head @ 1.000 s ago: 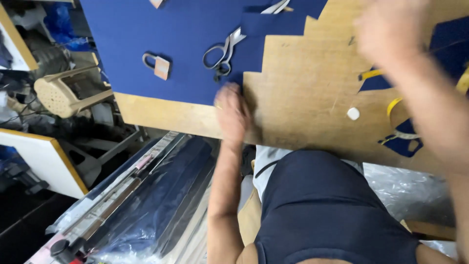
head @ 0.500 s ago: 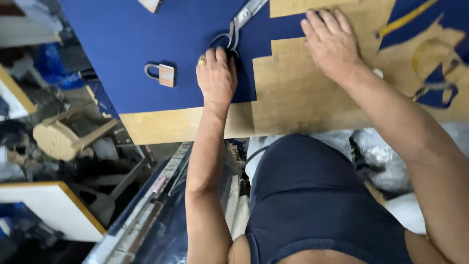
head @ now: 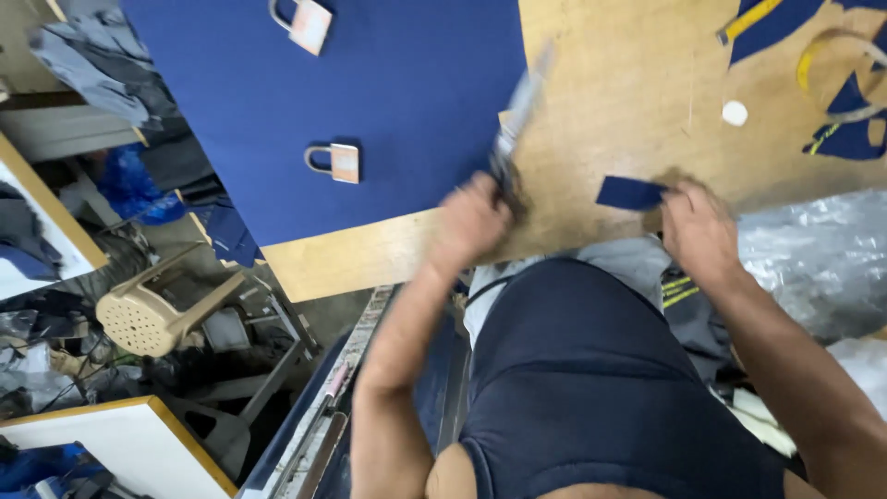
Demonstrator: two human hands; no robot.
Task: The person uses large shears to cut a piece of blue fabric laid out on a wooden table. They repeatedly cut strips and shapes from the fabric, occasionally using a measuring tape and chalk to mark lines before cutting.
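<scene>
**Scissors in the left hand, a blue scrap in the right**

One pair of scissors (head: 514,125) sits in the left hand (head: 469,225), which is closed around the handles near the front edge of the wooden surface (head: 628,111). The blades are blurred; their long axis runs up and slightly to the right, tips pointing away from the person, along the right edge of the blue fabric sheet (head: 370,102).

The right hand (head: 698,231) pinches one small dark blue fabric scrap (head: 630,192) between its fingers, the scrap lying flat on the surface and sticking out to the left. The two hands are apart, with bare wood between them.

Two padlocks rest on the blue sheet: one (head: 334,163) near its middle, the other (head: 302,20) at the top edge of the view. A single white disc (head: 735,113) lies farther right, near blue offcuts (head: 845,139) and yellow tape measure (head: 750,18). Below the surface, at left, stands one beige plastic stool (head: 148,319).
</scene>
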